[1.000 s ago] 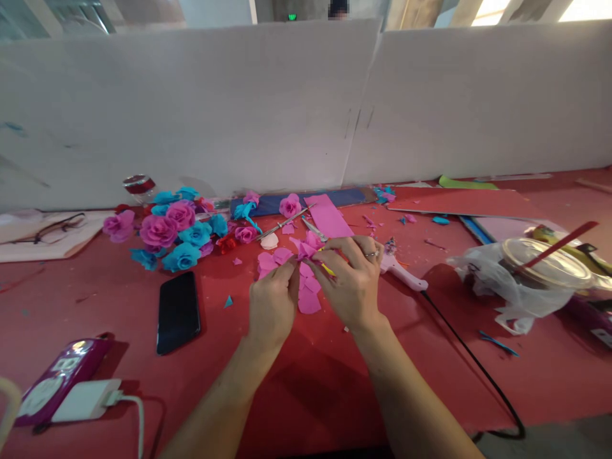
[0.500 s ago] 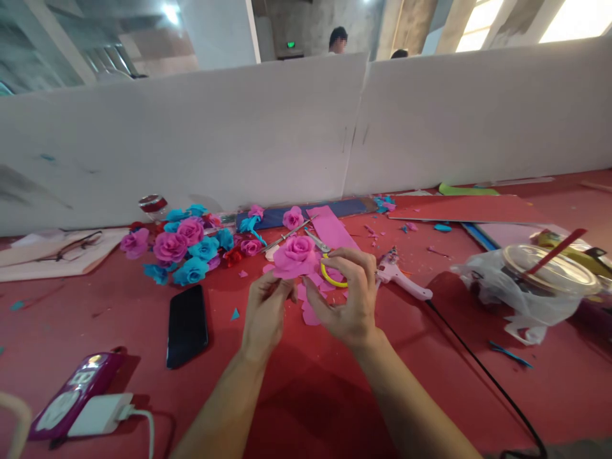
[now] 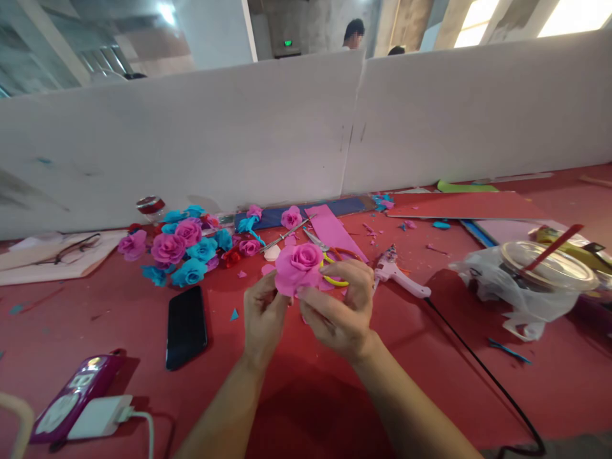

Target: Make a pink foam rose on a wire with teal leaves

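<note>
Between my hands is a pink paper rose (image 3: pixel 299 264), held up over the red table with its bloom facing me. My left hand (image 3: pixel 265 312) pinches it from below on the left. The fingers of my right hand (image 3: pixel 339 306) close on the lower right petals. Just behind the rose, scissors with yellow handles (image 3: pixel 336 281) and pliers with orange handles (image 3: pixel 348 252) lie on the table. Cut pink petals lie under and around my hands, partly hidden. To the right rests a pale pink glue gun (image 3: pixel 401 280) with a black cord.
Blue, pink and red paper flowers (image 3: pixel 191 271) are heaped at the left. Nearer lie a black phone (image 3: pixel 186 328) and a purple device (image 3: pixel 71 401) beside a white charger (image 3: pixel 102 417). A bagged, lidded bowl (image 3: pixel 547 268) stands right. A white partition (image 3: pixel 191 140) borders the table's back.
The rose has tipped and turned towards me. My right hand, apart from it before, has moved in and its fingers now grip the petals.
</note>
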